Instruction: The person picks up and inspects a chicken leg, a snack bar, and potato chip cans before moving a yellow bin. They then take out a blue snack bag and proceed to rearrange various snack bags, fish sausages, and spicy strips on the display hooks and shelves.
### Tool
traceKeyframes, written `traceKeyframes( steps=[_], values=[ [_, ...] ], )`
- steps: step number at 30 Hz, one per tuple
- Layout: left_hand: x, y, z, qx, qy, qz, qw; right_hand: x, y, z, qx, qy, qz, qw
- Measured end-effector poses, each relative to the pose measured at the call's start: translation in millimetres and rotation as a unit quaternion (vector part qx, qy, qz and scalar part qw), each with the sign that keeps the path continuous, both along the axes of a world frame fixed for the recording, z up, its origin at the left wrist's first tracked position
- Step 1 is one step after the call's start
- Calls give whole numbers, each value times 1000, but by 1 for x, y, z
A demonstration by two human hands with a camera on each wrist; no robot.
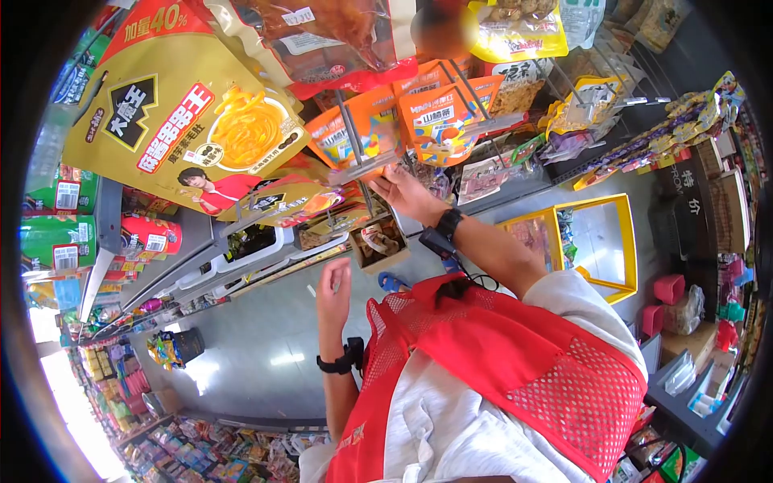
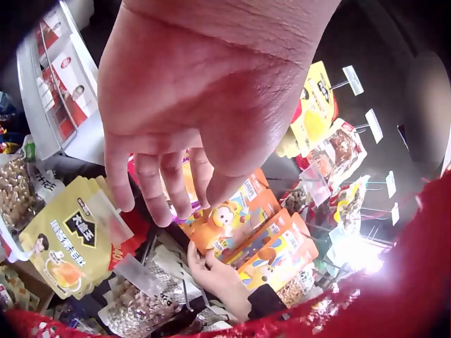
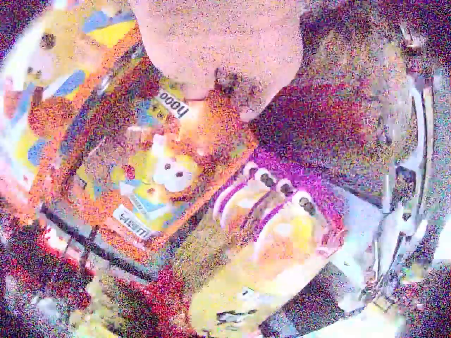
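Orange hawthorn snack bags [image 1: 441, 121] hang from metal hooks at the top middle of the head view. My right hand [image 1: 409, 197] is at the lower edge of one bag; in the left wrist view that right hand [image 2: 220, 282] pinches the bottom corner of an orange bag [image 2: 218, 229]. Grainy in the right wrist view, the right hand [image 3: 225, 53] curls at the edge of an orange bag [image 3: 165, 169]. My left hand [image 1: 332, 294] is raised in the air below the shelf, holding nothing. Its palm [image 2: 204, 91] fills the upper left wrist view, fingers loosely bent.
Large gold snack bags [image 1: 185, 113] hang at the upper left, close to the hands. White bins [image 1: 250, 245] line a lower shelf, beside a cardboard box [image 1: 378, 245]. A yellow-framed stand [image 1: 632, 241] stands on the floor to the right. Price-tag hooks [image 2: 373, 125] jut out.
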State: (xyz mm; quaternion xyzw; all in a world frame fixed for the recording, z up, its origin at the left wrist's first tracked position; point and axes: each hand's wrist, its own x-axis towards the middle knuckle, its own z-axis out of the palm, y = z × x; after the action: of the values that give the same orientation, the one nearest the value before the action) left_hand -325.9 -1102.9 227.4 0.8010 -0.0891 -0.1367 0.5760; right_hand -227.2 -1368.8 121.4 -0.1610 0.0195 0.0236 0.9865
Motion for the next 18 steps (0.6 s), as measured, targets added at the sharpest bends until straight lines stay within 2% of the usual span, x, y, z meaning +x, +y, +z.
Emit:
traceKeyframes(
  steps=[5,9,12,16,18],
  values=[
    [37,-42,7,-74,-16,-2,997,-29,4,27,-23,60,23,998],
    [58,-67,-11,-45,-27,8,999,-46,4,13,-8,72,41,997],
    [60,-84,-21,-106,-28,43,993,-61,5,5,-10,93,58,994],
    [57,-92,-23,-93,-27,13,995,-72,4,5,18,74,61,995],
    [50,-94,-26,-87,-25,22,996,-75,-5,6,-30,82,75,993]
  ],
)
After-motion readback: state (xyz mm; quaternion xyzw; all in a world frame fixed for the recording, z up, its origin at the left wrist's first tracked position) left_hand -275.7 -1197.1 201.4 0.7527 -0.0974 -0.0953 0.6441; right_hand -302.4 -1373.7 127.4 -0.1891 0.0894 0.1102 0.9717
